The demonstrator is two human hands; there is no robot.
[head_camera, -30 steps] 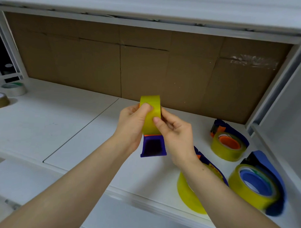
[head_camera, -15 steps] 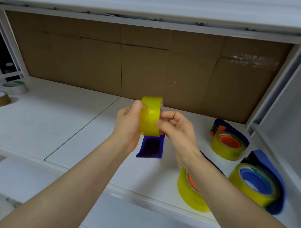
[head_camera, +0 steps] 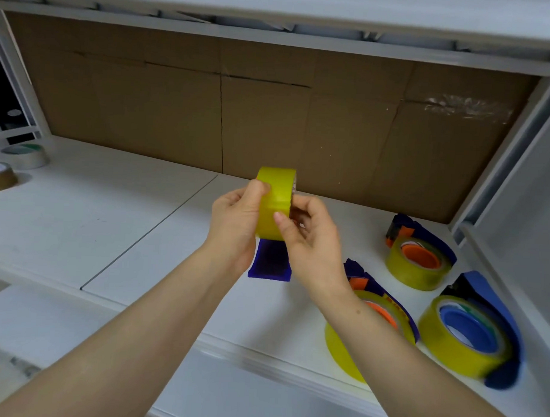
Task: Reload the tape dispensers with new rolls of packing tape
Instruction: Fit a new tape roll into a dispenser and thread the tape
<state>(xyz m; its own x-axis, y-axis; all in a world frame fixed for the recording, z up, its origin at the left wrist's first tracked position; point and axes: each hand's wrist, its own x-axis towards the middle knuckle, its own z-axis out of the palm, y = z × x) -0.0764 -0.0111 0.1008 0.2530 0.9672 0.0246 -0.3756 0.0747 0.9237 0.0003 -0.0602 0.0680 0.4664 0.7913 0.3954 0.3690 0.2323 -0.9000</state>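
Note:
A yellow tape roll (head_camera: 275,196) seated in a dark blue dispenser (head_camera: 270,261) is held upright above the white shelf (head_camera: 80,220). My left hand (head_camera: 236,219) grips the roll from the left, thumb on its outer face. My right hand (head_camera: 310,237) holds the right side, its thumb pressed on the roll's face. Three loaded dispensers lie flat at the right: one with an orange core at the back (head_camera: 418,260), one partly hidden behind my right forearm (head_camera: 379,311), one with a blue core nearest the right wall (head_camera: 469,330).
Two loose tape rolls sit at the far left: a brown one (head_camera: 0,177) and a pale one (head_camera: 26,156). A cardboard backing (head_camera: 270,124) closes the rear. A grey frame post (head_camera: 502,172) and wall bound the right side.
The roll and dispenser have turned slightly in my hands. My right thumb slid lower onto the roll's face, and my left thumb stays on top.

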